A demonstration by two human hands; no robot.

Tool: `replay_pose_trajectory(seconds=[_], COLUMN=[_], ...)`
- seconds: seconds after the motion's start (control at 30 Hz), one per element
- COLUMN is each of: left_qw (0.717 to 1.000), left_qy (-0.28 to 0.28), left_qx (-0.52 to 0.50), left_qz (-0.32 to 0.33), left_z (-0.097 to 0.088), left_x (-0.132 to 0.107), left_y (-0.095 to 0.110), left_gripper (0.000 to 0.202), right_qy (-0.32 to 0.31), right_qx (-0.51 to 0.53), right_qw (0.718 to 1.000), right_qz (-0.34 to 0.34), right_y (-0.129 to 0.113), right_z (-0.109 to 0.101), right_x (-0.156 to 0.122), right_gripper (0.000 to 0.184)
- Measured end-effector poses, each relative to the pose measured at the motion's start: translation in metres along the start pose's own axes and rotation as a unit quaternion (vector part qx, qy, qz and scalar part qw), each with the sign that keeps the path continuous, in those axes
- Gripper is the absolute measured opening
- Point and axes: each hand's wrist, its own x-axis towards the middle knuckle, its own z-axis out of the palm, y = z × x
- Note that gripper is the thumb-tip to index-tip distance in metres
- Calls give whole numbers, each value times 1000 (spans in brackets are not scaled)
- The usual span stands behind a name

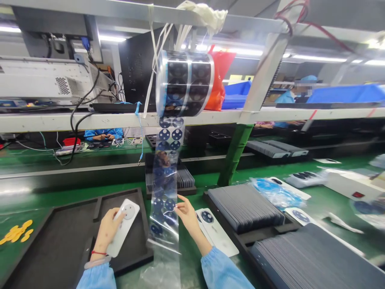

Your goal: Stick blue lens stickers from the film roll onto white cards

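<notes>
My left hand (107, 228) is closed round a white phone back cover (122, 237), its thumb near the cover's round camera area (129, 211). The cover is tilted above a black foam tray (60, 237). My right hand (188, 212) pinches at the right edge of a clear film strip (165, 224) beside a dark round camera-lens sticker (171, 204). The strip hangs from a roll (186, 84) tied to the shelf frame, with pairs of these stickers on it. Another white back cover (221, 237) with a dark camera ring lies beside my right forearm.
Black trays of tightly stacked grey sheets (245, 204) stand to the right, with a blue plastic wrap (276, 192) behind them. Yellow pieces (18, 233) lie at far left. A green-wrapped post (234, 156) supports the shelf (120, 122). Other people work beyond.
</notes>
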Motion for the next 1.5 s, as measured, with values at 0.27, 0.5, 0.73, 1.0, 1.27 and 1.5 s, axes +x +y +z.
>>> replay_pose_trajectory(seconds=[0.27,0.5,0.73,1.0,1.27,1.5], left_qw=[858,826,804,759,798,894], left_qy=[-194,-355,-359,-384,-317,-3], left_qx=[-475,-434,-473,-526,-511,-448], left_qz=[-22,-48,-30,-5,-32,-12], left_z=[26,55,56,62,69,85], left_x=[-30,-49,-51,-51,-42,-42], left_y=[40,60,57,54,48,46], left_gripper=[40,39,37,48,48,61], right_qy=[73,110,36,-44,4,-119], right_qx=[107,56,-331,-407,-346,-31], right_qw=[989,987,874,787,714,971], right_qz=[-75,-102,-354,-461,-609,-207], right_y=[-60,-66,-78,-75,-69,-92], right_z=[-1,9,4,13,15,11], right_x=[-5,-4,-30,-43,-62,-66], right_gripper=[54,42,57,18,22,14])
